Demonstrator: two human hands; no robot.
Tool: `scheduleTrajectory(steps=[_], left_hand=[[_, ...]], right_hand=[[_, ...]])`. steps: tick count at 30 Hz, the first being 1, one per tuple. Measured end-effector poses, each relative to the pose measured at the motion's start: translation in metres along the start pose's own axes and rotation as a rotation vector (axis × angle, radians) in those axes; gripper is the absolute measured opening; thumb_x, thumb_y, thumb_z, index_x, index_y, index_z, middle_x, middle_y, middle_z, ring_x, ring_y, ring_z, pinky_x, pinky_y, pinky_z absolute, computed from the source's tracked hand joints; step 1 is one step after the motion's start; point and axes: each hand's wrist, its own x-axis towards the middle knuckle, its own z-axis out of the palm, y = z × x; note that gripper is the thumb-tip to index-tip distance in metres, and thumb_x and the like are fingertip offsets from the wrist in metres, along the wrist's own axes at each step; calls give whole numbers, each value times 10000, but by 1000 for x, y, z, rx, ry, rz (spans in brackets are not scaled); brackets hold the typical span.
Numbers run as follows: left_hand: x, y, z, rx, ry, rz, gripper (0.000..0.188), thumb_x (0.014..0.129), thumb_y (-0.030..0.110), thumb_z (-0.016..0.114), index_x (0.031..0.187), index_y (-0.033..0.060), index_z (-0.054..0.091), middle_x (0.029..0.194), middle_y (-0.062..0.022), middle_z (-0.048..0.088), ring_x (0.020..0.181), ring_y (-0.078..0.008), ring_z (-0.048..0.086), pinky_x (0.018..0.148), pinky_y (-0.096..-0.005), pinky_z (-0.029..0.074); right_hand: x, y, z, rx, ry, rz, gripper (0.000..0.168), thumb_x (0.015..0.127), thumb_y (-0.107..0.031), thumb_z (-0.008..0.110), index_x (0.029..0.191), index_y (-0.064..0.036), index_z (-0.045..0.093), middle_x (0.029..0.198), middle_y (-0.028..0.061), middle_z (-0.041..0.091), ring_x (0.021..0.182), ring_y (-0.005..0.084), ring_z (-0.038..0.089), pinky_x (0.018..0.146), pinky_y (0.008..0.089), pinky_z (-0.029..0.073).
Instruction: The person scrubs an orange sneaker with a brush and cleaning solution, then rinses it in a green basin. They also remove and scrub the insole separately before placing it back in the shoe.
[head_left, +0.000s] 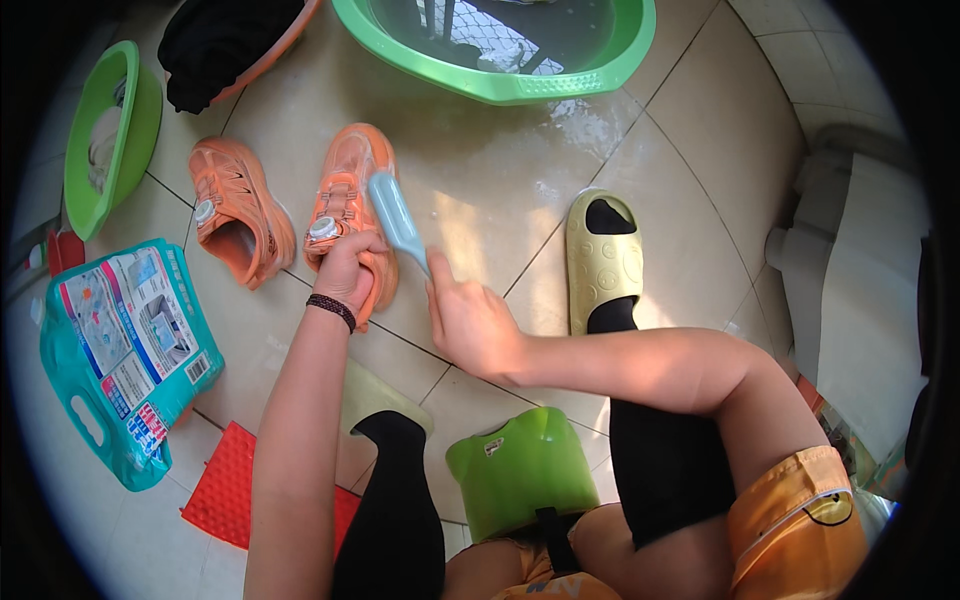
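Observation:
My left hand grips an orange sneaker by its collar, fingers partly inside the opening. The sneaker's toe points away from me, and a white dial sits on its tongue. In my right hand is the handle of a light-blue brush. Its head lies along the right side of the sneaker, the back facing up, so the bristles are hidden. To the left, a second orange sneaker with a like dial rests on the tiles, apart from both hands.
A green basin of cloudy water stands ahead. Leftward are a smaller green basin, an orange basin with black cloth and a teal detergent pouch. A red textured mat and green plastic stool lie nearer; yellow-green slippers cover my feet.

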Motion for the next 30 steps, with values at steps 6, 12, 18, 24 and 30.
scheduleTrajectory(steps=[6,12,18,24,30], left_hand=[[-1,0,4,-22,67,5,401,676,-22,600,1072,10,546,1002,-92,590,979,-223,576,922,-355,464],[-4,3,8,-44,-5,43,284,693,-46,593,967,19,563,939,-56,585,909,-180,571,854,-300,468],[-2,1,5,-46,-94,-14,298,676,-27,592,970,18,570,913,-59,598,908,-184,579,882,-299,459],[-16,-2,-2,266,-32,-76,375,706,-55,642,1072,0,585,1039,-44,617,984,-142,583,881,-264,461],[-50,-23,-13,-379,-355,0,593,893,173,595,1420,-6,392,1396,-99,495,1315,-238,445,1099,-356,356]], right_hand=[[3,4,7,28,12,19,288,973,-103,435,1203,59,371,625,296,586,630,495,604,614,558,493],[7,8,6,-38,53,-31,327,978,-109,421,1248,55,338,619,291,585,618,488,606,618,556,499],[-9,4,-3,-65,-207,109,353,986,-123,425,1277,45,318,603,265,577,605,482,596,587,553,471],[18,8,-29,80,177,-62,439,974,-116,421,1371,27,300,673,233,618,643,463,604,611,543,484],[-23,86,-33,-80,23,-85,518,986,-165,453,1443,-23,255,665,216,604,583,428,584,577,525,465]])
